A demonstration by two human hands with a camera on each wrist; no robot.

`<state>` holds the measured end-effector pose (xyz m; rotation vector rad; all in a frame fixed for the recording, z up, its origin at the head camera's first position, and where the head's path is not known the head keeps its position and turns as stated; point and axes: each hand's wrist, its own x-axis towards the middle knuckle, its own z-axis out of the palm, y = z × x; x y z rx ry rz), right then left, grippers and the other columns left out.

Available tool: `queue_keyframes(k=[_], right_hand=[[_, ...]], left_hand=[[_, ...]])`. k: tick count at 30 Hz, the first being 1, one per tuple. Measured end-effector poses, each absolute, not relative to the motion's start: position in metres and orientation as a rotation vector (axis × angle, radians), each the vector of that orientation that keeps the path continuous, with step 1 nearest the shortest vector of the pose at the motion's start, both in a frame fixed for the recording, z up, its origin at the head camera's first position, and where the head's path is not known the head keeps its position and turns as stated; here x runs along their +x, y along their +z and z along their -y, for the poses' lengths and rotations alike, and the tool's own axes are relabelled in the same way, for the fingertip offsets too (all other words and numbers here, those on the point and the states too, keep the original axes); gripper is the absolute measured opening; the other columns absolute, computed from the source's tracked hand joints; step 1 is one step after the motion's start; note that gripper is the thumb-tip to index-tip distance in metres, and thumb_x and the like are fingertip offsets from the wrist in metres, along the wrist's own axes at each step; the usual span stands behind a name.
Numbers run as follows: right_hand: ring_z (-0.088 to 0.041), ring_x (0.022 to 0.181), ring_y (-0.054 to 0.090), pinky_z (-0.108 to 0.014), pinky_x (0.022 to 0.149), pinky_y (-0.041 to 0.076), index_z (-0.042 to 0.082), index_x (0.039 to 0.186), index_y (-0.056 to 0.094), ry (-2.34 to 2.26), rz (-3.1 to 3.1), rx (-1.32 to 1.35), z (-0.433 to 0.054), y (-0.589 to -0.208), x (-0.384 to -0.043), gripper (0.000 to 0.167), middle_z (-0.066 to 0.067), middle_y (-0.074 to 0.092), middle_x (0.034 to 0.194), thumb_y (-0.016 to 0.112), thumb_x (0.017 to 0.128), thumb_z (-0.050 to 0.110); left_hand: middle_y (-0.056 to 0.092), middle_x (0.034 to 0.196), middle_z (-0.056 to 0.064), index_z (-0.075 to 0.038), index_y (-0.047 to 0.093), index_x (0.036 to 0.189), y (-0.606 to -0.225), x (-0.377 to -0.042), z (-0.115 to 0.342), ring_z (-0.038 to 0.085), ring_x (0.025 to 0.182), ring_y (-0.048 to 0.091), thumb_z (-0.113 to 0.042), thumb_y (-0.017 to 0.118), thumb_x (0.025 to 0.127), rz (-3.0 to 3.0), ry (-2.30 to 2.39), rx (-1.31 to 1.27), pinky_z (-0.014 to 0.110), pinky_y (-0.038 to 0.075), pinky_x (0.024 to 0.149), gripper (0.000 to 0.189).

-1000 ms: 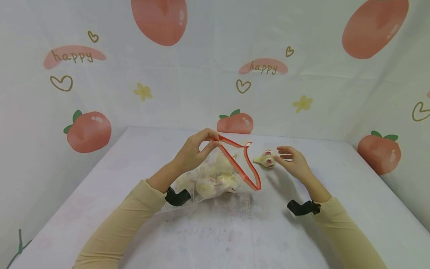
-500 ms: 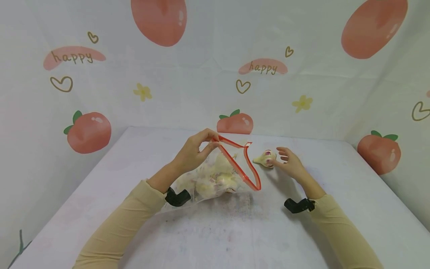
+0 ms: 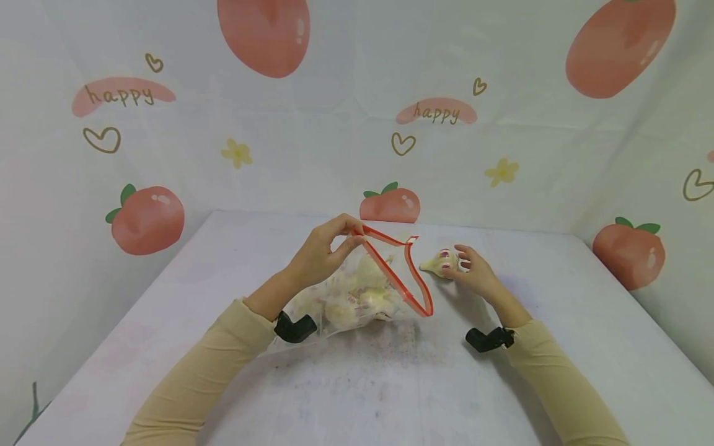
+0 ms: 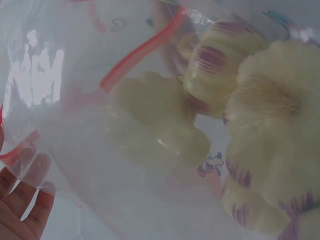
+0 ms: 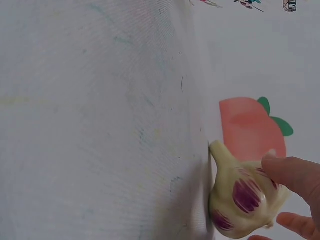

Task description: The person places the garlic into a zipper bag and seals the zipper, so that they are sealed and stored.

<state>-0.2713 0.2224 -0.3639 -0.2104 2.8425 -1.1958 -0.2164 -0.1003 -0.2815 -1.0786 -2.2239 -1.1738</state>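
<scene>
With its thumb and fingers, my left hand (image 3: pixel 323 248) pinches the red-edged rim of a clear zip bag (image 3: pixel 404 282), whose mouth gapes to the right. Inside the bag lie several garlic bulbs (image 3: pixel 343 310); the left wrist view shows these garlic bulbs (image 4: pixel 275 130) large, with purple streaks. One loose garlic bulb (image 3: pixel 440 263) rests on the table right of the bag mouth, stem pointing left. My right hand (image 3: pixel 476 272) is at that bulb's right side. In the right wrist view its thumb overlaps the loose garlic bulb (image 5: pixel 245 195), while the other fingers are spread beside it.
A white table (image 3: pixel 357 396) with faint stains carries everything. Behind it hangs a white cloth backdrop (image 3: pixel 329 142) printed with fruit, hearts and flowers. A black wrist camera (image 3: pixel 295 327) sits near the bag's lower left, another black wrist camera (image 3: pixel 489 339) on the right wrist.
My right hand has moved a little left, bringing its thumb across the loose garlic bulb. That bulb, the bag and my left hand have stayed in place.
</scene>
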Motion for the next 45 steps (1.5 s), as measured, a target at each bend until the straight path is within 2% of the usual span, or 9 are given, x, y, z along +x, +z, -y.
queue_keyframes(k=[16,31,45], right_hand=[[-0.048,0.122,0.043,-0.054,0.101,0.039,-0.005,0.141,0.027,-1.193,-2.848,-0.257,-0.2204,-0.3691,-0.2765,0.07,-0.038,0.039,0.134,0.065,0.087,0.019],[-0.041,0.112,0.052,-0.04,0.085,0.047,-0.002,0.135,0.037,-1.19,-2.885,-0.232,-0.2189,-0.3732,-0.2784,0.063,-0.032,0.049,0.124,0.067,0.085,0.02],[-0.042,0.116,0.05,-0.043,0.09,0.046,-0.003,0.135,0.036,-1.216,-2.873,-0.175,-0.2208,-0.3674,-0.2743,0.064,-0.033,0.046,0.13,0.068,0.085,0.022]], left_hand=[[0.062,0.096,0.01,-0.002,0.054,0.099,-0.2815,-0.2157,0.101,0.022,0.093,0.062,-0.006,0.059,0.09,2.207,-1.156,-1.084,0.036,0.051,0.088,0.012],[0.062,0.096,0.011,-0.002,0.054,0.099,-0.2823,-0.2169,0.101,0.022,0.093,0.062,-0.006,0.059,0.09,2.22,-1.158,-1.076,0.037,0.051,0.089,0.011],[0.062,0.094,0.01,-0.002,0.054,0.098,-0.2818,-0.2168,0.1013,0.021,0.09,0.061,-0.006,0.059,0.09,2.213,-1.148,-1.081,0.037,0.051,0.087,0.011]])
